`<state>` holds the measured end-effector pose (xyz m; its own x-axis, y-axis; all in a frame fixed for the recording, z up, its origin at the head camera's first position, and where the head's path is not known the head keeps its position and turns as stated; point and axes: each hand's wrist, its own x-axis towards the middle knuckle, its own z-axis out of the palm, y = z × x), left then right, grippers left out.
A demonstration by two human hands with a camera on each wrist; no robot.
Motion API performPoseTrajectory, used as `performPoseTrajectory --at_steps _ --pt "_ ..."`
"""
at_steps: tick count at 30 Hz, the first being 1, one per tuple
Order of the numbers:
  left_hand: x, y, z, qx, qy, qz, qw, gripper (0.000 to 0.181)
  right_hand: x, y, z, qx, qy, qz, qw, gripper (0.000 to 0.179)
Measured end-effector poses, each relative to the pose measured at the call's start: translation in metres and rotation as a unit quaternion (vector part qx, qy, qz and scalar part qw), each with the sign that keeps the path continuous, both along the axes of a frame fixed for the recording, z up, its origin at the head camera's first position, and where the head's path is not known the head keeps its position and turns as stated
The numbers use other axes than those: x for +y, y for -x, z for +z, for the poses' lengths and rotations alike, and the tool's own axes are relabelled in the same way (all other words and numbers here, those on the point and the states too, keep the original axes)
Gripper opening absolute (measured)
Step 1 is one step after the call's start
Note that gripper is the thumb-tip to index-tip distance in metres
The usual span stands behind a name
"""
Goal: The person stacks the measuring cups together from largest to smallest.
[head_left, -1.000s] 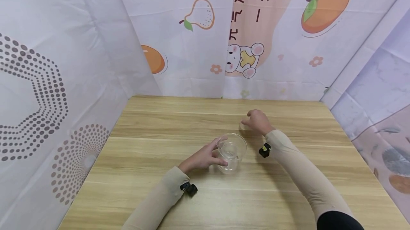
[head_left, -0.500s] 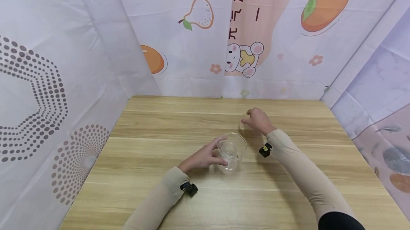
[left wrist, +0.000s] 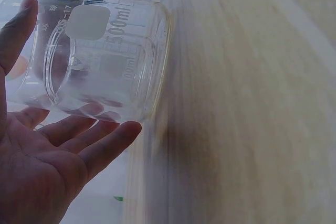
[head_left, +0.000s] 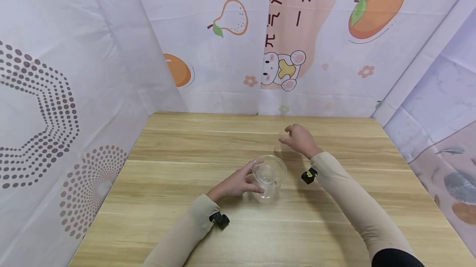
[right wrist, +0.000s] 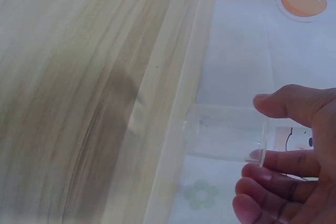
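Note:
My left hand [head_left: 235,183] holds a clear glass beaker [head_left: 273,192] at the middle of the table, thumb on the near side and fingers round the far side. The left wrist view shows the 500 ml print on this beaker [left wrist: 118,30]. A smaller clear beaker [left wrist: 113,72] appears nested inside it. Farther back and to the right, my right hand [head_left: 300,139] pinches a small clear cylindrical vessel [right wrist: 226,132] by its rim between thumb and fingers. Its transparent wall is faint in the head view, and I cannot tell whether its base touches the table.
The wood-grain table [head_left: 178,143] ends at a printed curtain [head_left: 223,72] along the back. Patterned cloth [head_left: 100,106] hangs on the left, and another sheet [head_left: 431,106] on the right. Each sleeve carries a black wrist camera [head_left: 219,220].
My right hand has shifted very slightly toward the back of the table, with the small vessel in its fingers. The left hand and the large beaker stay where they were.

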<state>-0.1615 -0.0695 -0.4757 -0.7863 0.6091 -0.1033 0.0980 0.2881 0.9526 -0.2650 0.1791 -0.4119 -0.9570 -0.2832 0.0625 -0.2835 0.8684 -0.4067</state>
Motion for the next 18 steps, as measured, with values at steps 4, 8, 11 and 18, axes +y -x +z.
performPoseTrajectory --at_steps 4,8,11,18 --pt "0.000 0.000 -0.001 0.001 0.004 0.001 1.0000 0.092 -0.003 -0.003 0.005 0.014 0.008 -0.001 0.9999 0.050" --pt "0.001 0.000 0.000 0.002 0.000 0.000 1.0000 0.092 -0.006 -0.004 0.010 0.026 0.010 0.000 0.9996 0.050" --pt "0.001 -0.001 0.000 0.002 -0.004 0.000 1.0000 0.091 -0.008 -0.006 0.013 0.030 0.007 0.000 0.9995 0.050" --pt "0.000 0.000 0.000 0.002 -0.012 -0.005 0.9999 0.091 -0.011 -0.010 0.020 0.028 0.011 0.003 0.9995 0.051"
